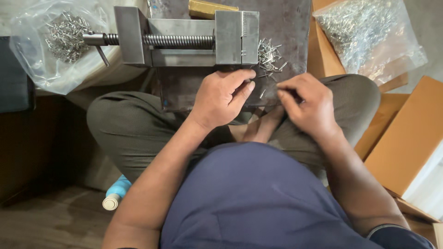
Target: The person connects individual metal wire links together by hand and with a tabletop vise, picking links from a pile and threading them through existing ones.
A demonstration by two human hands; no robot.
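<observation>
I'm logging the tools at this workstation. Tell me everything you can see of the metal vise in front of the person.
The vise is bare grey steel and lies flat on a dark metal plate, its screw running left to right. A threaded screw spans the open channel between a left end block and the jaw block on the right, with a thin crossbar handle at its left tip. The jaws look closed. Small metal pins lie heaped against its right end. The left hand rests just below the jaws, fingertips almost touching.
</observation>
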